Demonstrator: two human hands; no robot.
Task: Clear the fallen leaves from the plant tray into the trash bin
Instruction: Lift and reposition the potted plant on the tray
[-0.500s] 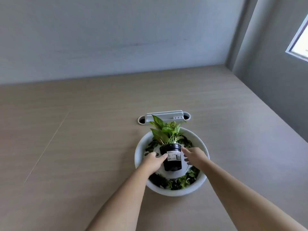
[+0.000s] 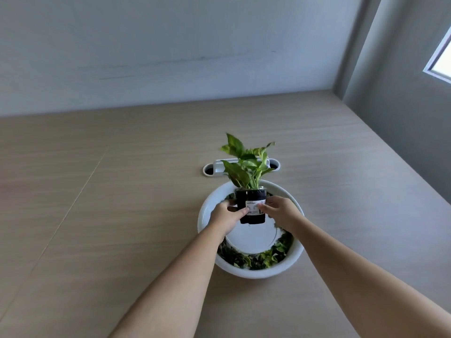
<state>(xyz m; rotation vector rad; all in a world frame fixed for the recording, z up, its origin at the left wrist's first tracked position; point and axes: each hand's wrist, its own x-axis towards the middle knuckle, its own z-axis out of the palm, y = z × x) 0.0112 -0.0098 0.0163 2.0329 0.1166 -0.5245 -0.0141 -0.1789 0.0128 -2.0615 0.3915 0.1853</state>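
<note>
A round white plant tray [image 2: 296, 261] sits on the wooden table, with a raised white disc in its middle. Green fallen leaves [image 2: 262, 261] lie in the ring around that disc, mostly at the near side. A small black pot [image 2: 253, 215] with a white label and a green leafy plant [image 2: 246, 167] hangs just above the disc. My left hand [image 2: 225, 217] grips the pot's left side and my right hand [image 2: 280, 213] grips its right side. No trash bin is in view.
A white cable outlet [image 2: 210, 170] with a socket strip is set into the wooden table [image 2: 122, 215] just behind the tray. A grey wall runs along the back, and a wall with a window [image 2: 441, 57] stands at the right.
Both hands have closed on the black pot and lifted it off the tray's middle disc. The disc's white top now shows under the pot.
</note>
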